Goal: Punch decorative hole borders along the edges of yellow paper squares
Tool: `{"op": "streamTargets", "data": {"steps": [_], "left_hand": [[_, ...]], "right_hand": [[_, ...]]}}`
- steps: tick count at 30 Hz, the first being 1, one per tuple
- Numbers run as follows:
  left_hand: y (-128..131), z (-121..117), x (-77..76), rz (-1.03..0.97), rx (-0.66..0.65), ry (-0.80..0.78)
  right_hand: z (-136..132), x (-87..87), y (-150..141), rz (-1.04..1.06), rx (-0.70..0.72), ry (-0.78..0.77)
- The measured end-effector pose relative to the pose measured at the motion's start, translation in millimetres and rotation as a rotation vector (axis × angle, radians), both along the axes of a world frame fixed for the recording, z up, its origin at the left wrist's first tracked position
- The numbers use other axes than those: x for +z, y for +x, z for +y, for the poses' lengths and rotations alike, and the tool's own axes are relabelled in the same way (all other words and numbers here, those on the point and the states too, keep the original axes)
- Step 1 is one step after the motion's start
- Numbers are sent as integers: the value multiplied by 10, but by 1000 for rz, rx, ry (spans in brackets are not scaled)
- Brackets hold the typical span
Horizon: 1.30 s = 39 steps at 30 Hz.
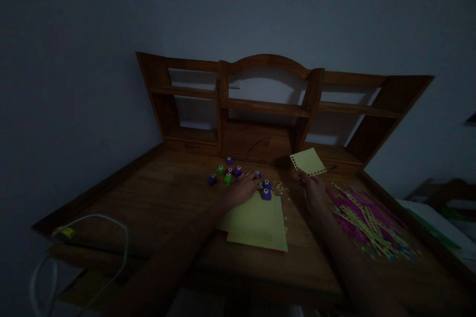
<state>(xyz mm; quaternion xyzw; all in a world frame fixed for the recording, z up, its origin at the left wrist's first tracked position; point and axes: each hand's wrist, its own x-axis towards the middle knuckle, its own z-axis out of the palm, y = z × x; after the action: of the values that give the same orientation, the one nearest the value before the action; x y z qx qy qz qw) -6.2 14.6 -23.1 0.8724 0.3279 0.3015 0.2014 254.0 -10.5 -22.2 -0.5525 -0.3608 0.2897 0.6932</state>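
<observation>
My right hand (pixel 313 189) pinches a small yellow sheet of paper (pixel 309 162) by its lower edge and holds it raised. A row of punched holes runs along the sheet's left and lower edges. My left hand (pixel 244 189) lies with fingers stretched out among several small craft punches, at the top of a stack of yellow paper (pixel 256 220). Just right of its fingertips sit purple punches (pixel 266 194); green punches (pixel 227 178) and other purple ones stand beyond it to the left. Dim light blurs whether the left fingers touch a punch.
Tiny yellow punched bits (pixel 280 188) lie scattered beside the stack. Pink and yellow paper strips (pixel 366 223) are heaped on the right of the wooden desk (pixel 148 198). Wooden shelves (pixel 266 106) line the back. A white cable (pixel 125 237) loops over the front left edge.
</observation>
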Motion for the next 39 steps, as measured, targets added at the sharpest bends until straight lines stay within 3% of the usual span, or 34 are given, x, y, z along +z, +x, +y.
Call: {"op": "streamTargets", "data": {"steps": [7,12,19,23,26,29,33,39], "left_hand": [[51,-102,183,-140,-13,80],[64,-158,128,-14,-130,94],[56,-201,151,3,-97,53],[108,-155,189,-288,-44,-196],[132,-74,187,-612,-123,-532],[105,-11,170,-792,-228,-768],[56,7,136,-895,-303,-938],[23,-52,179,-895,-411,-1025]], "right_hand": [[47,-76,24,-34,40,-23],[77,-98,-2,-83,16,-10],[40,-66,-9,-114,41,-18],[46,-71,1,-167,39,-32],[64,-84,-2,-140,39,-11],[61,-76,-11,-144,43,-32],[31,-45,-25,-167,65,-50],[-8,7,-77,-137,97,-65]]}}
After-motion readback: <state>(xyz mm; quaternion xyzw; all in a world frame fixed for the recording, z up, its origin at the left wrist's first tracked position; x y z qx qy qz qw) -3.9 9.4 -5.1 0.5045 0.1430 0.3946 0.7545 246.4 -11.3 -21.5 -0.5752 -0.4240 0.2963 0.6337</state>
